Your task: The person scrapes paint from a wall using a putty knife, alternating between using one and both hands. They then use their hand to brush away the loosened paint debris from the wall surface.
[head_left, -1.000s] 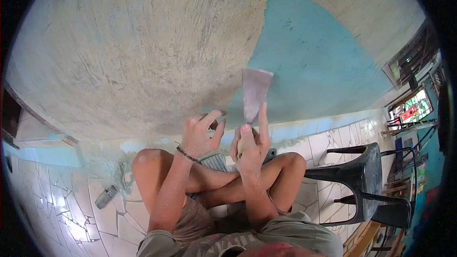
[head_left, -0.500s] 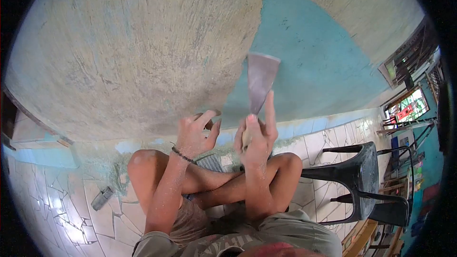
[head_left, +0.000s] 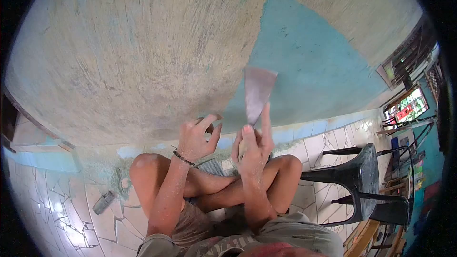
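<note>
My right hand (head_left: 252, 150) is wrapped round the handle of a metal scraper (head_left: 259, 89), with one finger stretched along the blade. The scraper's wide edge is at the blue paint patch (head_left: 304, 52), near its left border; whether it touches the wall cannot be made out. To the left, my left hand (head_left: 197, 138) hangs in front of the lower wall, its dusty fingers curled but apart, with nothing between them. A dark bracelet is on that wrist. Left of the blue patch the wall (head_left: 157, 57) is beige and streaked.
A black metal stool (head_left: 369, 181) lies at the right on the cracked-tile floor (head_left: 126, 228). A small grey block (head_left: 104, 202) rests on the floor at the left. My crossed legs (head_left: 214, 192) are below my hands. Wooden pieces (head_left: 364, 238) show at the lower right.
My right hand and the scraper have moved down and slightly left across the blue patch. My left hand has hardly moved and keeps its curled, parted shape.
</note>
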Action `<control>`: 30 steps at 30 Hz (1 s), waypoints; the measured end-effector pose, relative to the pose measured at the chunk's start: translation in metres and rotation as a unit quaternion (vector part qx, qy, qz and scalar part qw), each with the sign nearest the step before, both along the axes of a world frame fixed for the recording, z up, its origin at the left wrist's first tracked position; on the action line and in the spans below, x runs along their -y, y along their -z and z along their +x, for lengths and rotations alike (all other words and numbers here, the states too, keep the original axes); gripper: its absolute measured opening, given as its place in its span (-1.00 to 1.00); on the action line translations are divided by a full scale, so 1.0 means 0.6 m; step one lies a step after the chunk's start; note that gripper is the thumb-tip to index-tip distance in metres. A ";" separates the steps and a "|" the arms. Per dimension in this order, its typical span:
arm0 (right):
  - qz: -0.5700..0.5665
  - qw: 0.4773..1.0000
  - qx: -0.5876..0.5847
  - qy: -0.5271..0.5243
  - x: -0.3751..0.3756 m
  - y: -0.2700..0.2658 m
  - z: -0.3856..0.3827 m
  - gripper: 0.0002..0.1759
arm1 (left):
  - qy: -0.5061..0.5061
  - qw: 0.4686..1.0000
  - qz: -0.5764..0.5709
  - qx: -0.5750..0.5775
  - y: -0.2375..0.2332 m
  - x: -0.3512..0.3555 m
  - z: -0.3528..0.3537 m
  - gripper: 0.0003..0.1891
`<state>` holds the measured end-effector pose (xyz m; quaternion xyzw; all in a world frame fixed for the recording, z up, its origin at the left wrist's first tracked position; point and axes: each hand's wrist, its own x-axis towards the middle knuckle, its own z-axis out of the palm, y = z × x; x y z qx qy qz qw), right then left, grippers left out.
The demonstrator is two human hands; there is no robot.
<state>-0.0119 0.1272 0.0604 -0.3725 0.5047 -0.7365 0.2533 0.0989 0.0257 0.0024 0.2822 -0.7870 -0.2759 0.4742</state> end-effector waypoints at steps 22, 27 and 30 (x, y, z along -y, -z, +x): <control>0.028 0.999 -0.036 0.004 -0.016 0.000 -0.002 -0.22 | 0.002 1.000 0.005 -0.021 -0.007 0.001 0.006 -0.82; -0.018 1.000 0.000 -0.006 0.009 -0.033 -0.012 -0.20 | 0.008 1.000 0.016 -0.001 -0.003 -0.005 0.006 -0.82; 0.028 1.000 -0.011 -0.005 -0.010 -0.004 -0.009 -0.21 | 0.005 1.000 0.006 -0.002 -0.008 -0.005 0.004 -0.81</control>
